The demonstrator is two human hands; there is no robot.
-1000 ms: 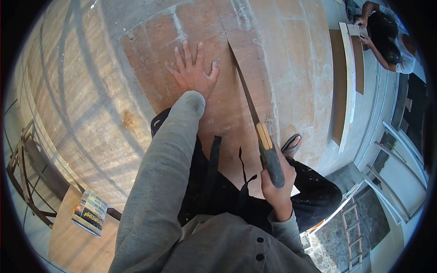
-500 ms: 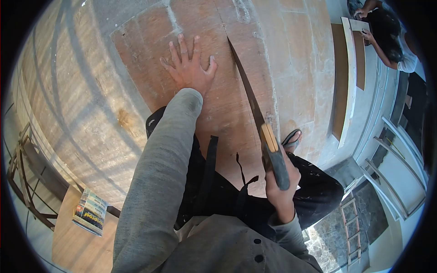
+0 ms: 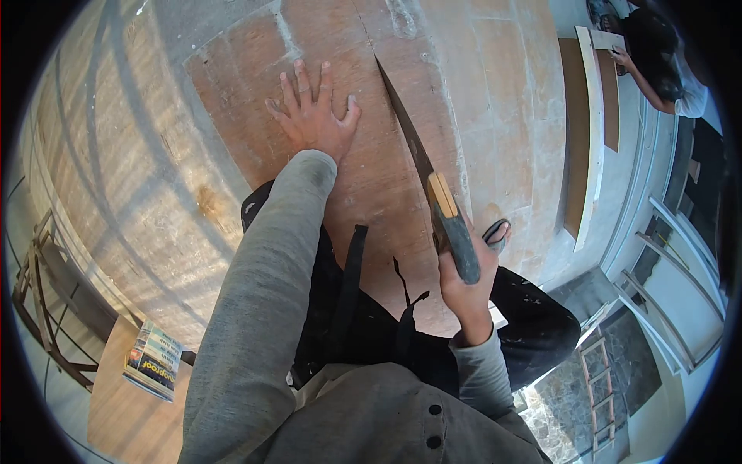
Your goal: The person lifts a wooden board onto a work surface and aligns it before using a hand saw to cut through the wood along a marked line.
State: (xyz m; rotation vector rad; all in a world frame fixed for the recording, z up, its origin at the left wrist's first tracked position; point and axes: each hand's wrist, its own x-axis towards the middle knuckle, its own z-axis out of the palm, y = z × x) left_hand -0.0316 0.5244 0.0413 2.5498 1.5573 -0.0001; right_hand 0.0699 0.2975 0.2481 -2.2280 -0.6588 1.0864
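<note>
My right hand (image 3: 468, 282) is wrapped round the dark grip of a hand saw (image 3: 407, 127), which has a light wooden inset near the blade. The long blade slants up and to the left, its tip along a thin dark line in a reddish plywood sheet (image 3: 224, 85). On that sheet, left of the blade, my left hand (image 3: 318, 116) lies flat with its fingers spread. My knees, in dark trousers (image 3: 533, 317), are bent at the sheet's near side. Black straps (image 3: 355, 259) hang over the wood.
Paler plywood (image 3: 502, 100) lies right of the saw, with a sandalled foot (image 3: 497, 233) by it. At upper right another person's hand (image 3: 621, 56) touches long boards (image 3: 591, 147). A labelled container (image 3: 153, 363) stands at lower left; a ladder (image 3: 599, 387) is at lower right.
My right hand has pushed the saw forward, up and slightly left, along the line. My left hand stays flat on the plywood, slightly shifted in view.
</note>
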